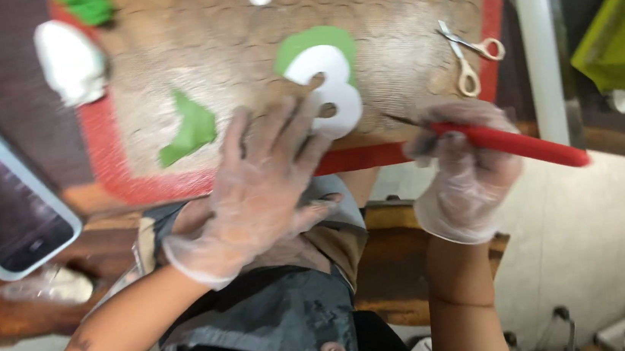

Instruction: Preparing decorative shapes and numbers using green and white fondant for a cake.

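The gloved left hand [263,180] lies spread, its fingertips on the white cutout [331,90], which rests on a green piece [300,45] on the mat [404,14]. The right hand [461,169] pinches a red tool [516,144], tip just beside the cutout. Scissors [469,57] lie beyond it.

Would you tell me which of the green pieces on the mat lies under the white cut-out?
The rounded green piece at mid-mat, beneath the white cut-out. The jagged green scrap lies bare; the far-corner one too.
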